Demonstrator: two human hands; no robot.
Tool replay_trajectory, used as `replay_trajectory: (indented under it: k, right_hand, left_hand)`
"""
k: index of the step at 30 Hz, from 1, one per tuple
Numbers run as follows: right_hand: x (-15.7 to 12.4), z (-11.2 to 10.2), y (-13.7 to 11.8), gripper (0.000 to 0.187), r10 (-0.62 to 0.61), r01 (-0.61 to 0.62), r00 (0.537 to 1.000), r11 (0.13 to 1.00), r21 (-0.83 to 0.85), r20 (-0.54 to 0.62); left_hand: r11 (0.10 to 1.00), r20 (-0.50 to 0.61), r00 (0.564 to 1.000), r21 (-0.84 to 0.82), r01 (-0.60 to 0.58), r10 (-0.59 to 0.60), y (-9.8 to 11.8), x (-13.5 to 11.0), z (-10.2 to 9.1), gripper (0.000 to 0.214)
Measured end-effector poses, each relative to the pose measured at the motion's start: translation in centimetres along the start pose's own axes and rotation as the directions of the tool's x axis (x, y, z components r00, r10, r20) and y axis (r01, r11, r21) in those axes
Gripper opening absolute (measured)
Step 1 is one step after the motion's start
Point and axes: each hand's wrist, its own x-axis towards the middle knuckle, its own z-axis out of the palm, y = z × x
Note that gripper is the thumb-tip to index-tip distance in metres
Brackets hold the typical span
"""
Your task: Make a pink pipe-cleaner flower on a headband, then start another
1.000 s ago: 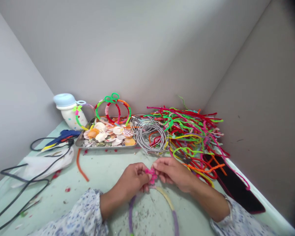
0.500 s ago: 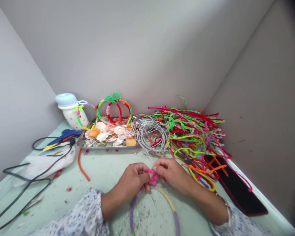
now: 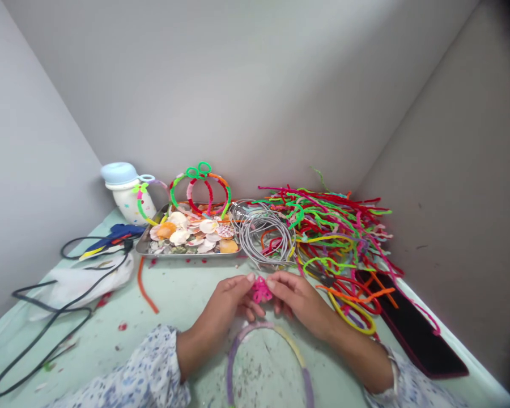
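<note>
In the head view, a person in blue-and-white sleeves works with two bare hands at a pale green table set against grey walls. A small pink flower is held above the table's near middle, between the two hands. The left hand grips its left edge, the thumb on top and fingers curled beneath; the right hand pinches its right edge between thumb and forefinger, the other fingers bent below. Both grips are narrow, closed on the flower.

Just below the hands, toward the person, a band of pink, yellow and purple lies in an arch, its lower ends cut off by the frame's edge. Behind the left hand, a metal tray holds shells, with colourful hoops, one topped by green loops, upright at its back. A white bottle with a blue lid stands at the tray's left, near a blue tool, a black cord and white plastic. An orange strip lies in front of the tray. To its right sit coiled grey wire and a heap of bright fuzzy stems, some of them overlapping a long black pad along the right side.
</note>
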Motion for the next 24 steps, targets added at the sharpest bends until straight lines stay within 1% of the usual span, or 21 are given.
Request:
replay_trajectory:
  k: [3, 7, 10, 13, 20, 24]
  right_hand:
    - [-0.02, 0.37, 0.21, 0.019, -0.017, 0.017, 1.0, 1.0, -0.005, -0.008]
    - [0.11, 0.48, 0.41, 0.016, -0.01, 0.01, 0.999, 1.0, -0.02, -0.039]
    - [0.13, 0.5, 0.54, 0.015, -0.006, 0.005, 0.999, 1.0, -0.024, -0.043]
    - [0.12, 0.58, 0.75, 0.015, 0.0, -0.001, 0.999, 1.0, -0.022, -0.034]
    - [0.04, 0.89, 0.65, 0.018, 0.03, -0.029, 0.999, 0.999, 0.023, -0.031]
    - [-0.02, 1.04, 0.26, 0.019, 0.013, -0.012, 0.999, 1.0, 0.017, -0.03]
  left_hand:
    - [1.0, -0.005, 1.0, -0.018, 0.014, -0.014, -0.12, 0.03, -0.07, 0.035]
    - [0.999, 0.014, 1.0, 0.033, 0.019, -0.019, -0.28, -0.01, -0.15, 0.031]
    - [0.995, 0.004, 0.999, 0.093, 0.038, -0.039, -0.32, 0.0, -0.12, 0.025]
    - [0.992, -0.013, 0.999, 0.122, 0.038, -0.037, -0.34, 0.08, -0.09, 0.023]
    - [0.994, -0.016, 1.0, 0.113, 0.006, -0.004, -0.47, 0.1, -0.23, 0.022]
    - [0.993, -0.018, 1.0, 0.115, 0.01, -0.008, -0.52, 0.12, -0.2, 0.024]
